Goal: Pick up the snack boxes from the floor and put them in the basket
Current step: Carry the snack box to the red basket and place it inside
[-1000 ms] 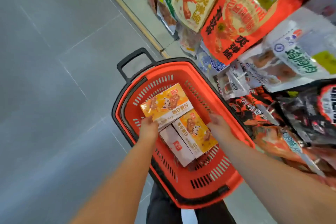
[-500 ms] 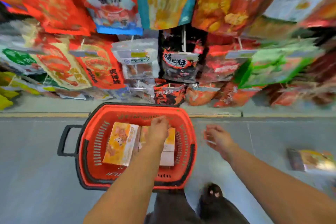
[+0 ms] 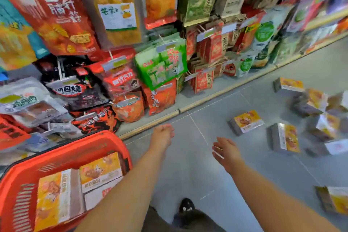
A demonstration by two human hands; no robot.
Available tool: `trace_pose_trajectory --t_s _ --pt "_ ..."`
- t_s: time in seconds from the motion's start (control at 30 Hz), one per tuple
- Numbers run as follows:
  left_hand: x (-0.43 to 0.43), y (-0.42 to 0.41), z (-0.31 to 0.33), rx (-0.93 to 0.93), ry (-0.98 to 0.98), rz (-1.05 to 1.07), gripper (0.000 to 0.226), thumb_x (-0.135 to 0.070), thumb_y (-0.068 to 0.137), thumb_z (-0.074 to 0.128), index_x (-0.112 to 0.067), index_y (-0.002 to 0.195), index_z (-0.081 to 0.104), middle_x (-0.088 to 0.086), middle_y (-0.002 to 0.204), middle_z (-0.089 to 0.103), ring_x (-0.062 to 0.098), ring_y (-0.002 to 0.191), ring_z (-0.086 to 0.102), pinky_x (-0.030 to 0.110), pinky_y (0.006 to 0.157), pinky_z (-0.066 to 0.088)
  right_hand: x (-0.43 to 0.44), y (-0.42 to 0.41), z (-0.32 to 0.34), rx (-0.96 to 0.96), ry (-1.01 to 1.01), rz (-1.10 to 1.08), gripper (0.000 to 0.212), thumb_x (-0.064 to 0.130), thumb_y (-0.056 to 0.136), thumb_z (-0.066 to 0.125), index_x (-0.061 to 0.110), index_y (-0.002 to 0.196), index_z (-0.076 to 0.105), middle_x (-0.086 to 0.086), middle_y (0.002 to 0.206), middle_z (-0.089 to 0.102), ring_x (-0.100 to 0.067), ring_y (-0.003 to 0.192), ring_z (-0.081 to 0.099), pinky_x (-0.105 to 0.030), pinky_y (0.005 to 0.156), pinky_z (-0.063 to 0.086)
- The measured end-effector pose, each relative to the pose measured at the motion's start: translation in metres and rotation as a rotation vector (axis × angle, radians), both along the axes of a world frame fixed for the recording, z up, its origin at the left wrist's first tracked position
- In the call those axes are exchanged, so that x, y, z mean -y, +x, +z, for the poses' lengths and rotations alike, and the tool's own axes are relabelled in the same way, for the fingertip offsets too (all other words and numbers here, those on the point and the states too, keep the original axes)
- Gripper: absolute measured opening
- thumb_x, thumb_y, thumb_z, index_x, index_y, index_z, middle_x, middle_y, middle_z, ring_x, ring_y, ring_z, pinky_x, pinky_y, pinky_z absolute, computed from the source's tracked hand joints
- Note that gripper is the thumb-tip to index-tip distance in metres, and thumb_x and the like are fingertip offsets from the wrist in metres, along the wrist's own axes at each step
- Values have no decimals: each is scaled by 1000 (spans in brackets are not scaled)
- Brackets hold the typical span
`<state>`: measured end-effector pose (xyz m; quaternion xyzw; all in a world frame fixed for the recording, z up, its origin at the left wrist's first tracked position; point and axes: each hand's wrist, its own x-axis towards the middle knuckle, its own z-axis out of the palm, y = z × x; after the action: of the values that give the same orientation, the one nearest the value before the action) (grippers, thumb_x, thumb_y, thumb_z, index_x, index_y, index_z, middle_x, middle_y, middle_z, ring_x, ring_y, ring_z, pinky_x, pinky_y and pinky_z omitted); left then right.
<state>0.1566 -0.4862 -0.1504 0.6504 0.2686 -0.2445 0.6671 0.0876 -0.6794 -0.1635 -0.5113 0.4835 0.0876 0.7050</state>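
The red plastic basket [image 3: 62, 153] stands on the floor at the lower left, with yellow snack boxes [image 3: 100, 171] lying flat inside it. Several more yellow snack boxes lie scattered on the grey floor at the right; the nearest box [image 3: 246, 121] lies flat, another box [image 3: 285, 138] lies just right of it. My left hand [image 3: 162, 134] hovers over the floor right of the basket, fingers loosely curled and holding nothing. My right hand [image 3: 226, 149] is stretched out with straight fingers, empty, a short way left of the nearest box.
Shelves of hanging snack bags [image 3: 116, 79] fill the upper left and run back to the right along a yellow floor strip [image 3: 222, 92]. My shoe [image 3: 186, 206] shows at the bottom centre. One box [image 3: 335, 201] lies at the lower right edge.
My view has swung right from the basket toward the boxes on the floor. My left hand has left the basket and both hands now reach out over the floor.
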Motion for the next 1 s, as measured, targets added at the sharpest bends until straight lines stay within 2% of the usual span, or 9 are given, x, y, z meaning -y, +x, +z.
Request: trace_pose_trajectory --t_s 0.2,0.27,0.33,0.43,0.5,0.63,0.8,0.9,1.0 --pt "100 -5 13 -5 21 -172 14 -13 94 46 -22 93 56 -3 91 60 13 84 59 27 69 41 87 -18 4 14 35 -191 8 20 94 56 17 87 53 -5 89 59 -15 77 57 -27 68 49" --pt "122 1 10 -8 42 -236 14 -14 96 44 -21 97 56 -2 96 61 17 93 60 29 75 43 111 -18 -1 -8 81 -272 6 19 93 56 14 95 54 -5 90 59 -16 77 58 -28 66 49" --pt "140 14 8 -16 60 -284 15 -13 96 43 -18 102 55 1 103 62 18 99 59 32 80 44 129 -14 -6 -24 130 -320 15 19 93 55 11 106 54 -5 88 60 -16 76 58 -28 65 49" --pt "168 41 2 -45 78 -330 15 -11 97 43 -15 106 54 4 107 60 20 101 58 31 78 45 154 -1 -16 -44 165 -365 18 19 94 55 11 110 54 -5 88 60 -16 76 58 -28 64 48" --pt "191 66 -6 -51 87 -359 15 -12 98 43 -16 106 55 4 107 60 19 99 58 26 70 44 172 12 -21 -55 161 -410 14 18 94 54 12 107 54 -6 88 60 -17 75 57 -29 64 48" --pt "245 119 -10 -50 97 -471 14 -13 96 43 -21 95 55 1 99 60 12 83 58 25 68 40 210 34 -28 -93 183 -492 5 18 93 54 13 94 56 -6 87 60 -17 75 57 -29 63 47" --pt "316 174 -10 1 112 -594 18 -9 96 42 -17 108 52 -4 82 57 7 73 54 23 61 34 260 61 -38 -105 147 -603 8 18 94 52 11 96 55 -7 89 60 -17 76 58 -29 64 48" --pt "363 192 -20 -34 146 -663 18 -10 96 40 -18 107 52 -3 82 57 8 71 54 24 60 33 289 72 -44 -122 139 -657 8 17 94 51 12 91 55 -9 90 60 -19 77 59 -30 67 50" --pt "410 203 -33 -52 162 -728 19 -9 96 41 -17 107 53 -1 84 56 9 71 53 25 59 34 326 82 -55 -137 129 -687 5 17 95 51 13 93 53 -10 93 61 -20 80 59 -33 73 50"
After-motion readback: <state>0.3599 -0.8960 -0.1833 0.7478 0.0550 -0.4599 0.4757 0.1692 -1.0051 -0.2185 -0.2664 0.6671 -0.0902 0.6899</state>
